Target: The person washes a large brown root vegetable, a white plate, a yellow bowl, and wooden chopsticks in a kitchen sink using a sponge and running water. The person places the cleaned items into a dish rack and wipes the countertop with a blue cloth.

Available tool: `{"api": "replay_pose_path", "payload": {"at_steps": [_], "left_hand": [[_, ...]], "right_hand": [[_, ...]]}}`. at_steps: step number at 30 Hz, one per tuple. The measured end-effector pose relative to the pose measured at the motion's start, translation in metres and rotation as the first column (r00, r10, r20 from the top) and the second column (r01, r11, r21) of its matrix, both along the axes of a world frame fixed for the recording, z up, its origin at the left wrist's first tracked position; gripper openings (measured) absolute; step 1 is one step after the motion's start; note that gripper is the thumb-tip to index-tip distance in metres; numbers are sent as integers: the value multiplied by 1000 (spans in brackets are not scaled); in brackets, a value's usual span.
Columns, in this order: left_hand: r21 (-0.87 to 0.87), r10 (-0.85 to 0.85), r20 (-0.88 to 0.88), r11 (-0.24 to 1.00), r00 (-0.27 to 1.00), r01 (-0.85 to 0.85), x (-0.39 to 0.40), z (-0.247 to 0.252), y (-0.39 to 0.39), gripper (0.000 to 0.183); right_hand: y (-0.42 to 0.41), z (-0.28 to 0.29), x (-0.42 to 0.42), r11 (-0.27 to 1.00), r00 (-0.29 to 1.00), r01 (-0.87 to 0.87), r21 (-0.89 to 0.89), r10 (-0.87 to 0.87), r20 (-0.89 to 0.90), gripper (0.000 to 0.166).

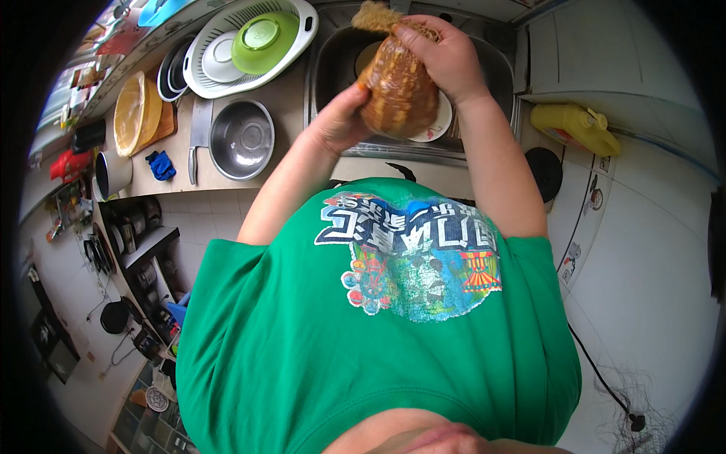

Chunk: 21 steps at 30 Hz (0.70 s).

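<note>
A wet pumpkin, brown with orange-yellow mottling, is held tilted above the metal sink. My left hand supports its left side, with the thumb showing and the other fingers mostly hidden. At its upper end, my right hand presses a tan, fibrous scrubber, which looks like loofah; part of it sticks out to the left of the fingers. Below and behind the pumpkin, a white dish with a red mark partly shows in the sink, and a round brownish thing there is mostly hidden.
Left of the sink are a steel bowl, a cleaver, a blue cloth, a yellow basket and a white drainer holding a green bowl. To the right lies a yellow jug near a black round thing.
</note>
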State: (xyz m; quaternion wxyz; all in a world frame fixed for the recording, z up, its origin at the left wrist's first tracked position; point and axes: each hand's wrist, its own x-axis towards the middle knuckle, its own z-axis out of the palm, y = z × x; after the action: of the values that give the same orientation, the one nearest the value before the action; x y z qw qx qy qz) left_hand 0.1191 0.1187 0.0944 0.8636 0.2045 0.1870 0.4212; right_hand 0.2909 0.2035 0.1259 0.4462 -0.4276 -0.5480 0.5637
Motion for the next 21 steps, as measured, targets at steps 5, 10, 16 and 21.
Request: {"api": "replay_pose_path", "payload": {"at_steps": [5,10,16,21], "left_hand": [[-185,207,49,963,977,-195,10,-17,5,53],[-315,268,52,919,962,-238,3,-22,4,48],[-373,385,-214,817,898,-440,-7,-52,4,52],[-381,328,-211,840,921,-386,-18,-79,-5,50]], "right_hand": [[-3,-16,-14,995,996,-85,-61,82,-47,29],[-11,-33,-21,1000,999,-12,24,13,-32,27],[-54,-18,-21,869,947,-181,460,28,320,26],[-79,-47,0,871,938,-220,440,65,341,26]]}}
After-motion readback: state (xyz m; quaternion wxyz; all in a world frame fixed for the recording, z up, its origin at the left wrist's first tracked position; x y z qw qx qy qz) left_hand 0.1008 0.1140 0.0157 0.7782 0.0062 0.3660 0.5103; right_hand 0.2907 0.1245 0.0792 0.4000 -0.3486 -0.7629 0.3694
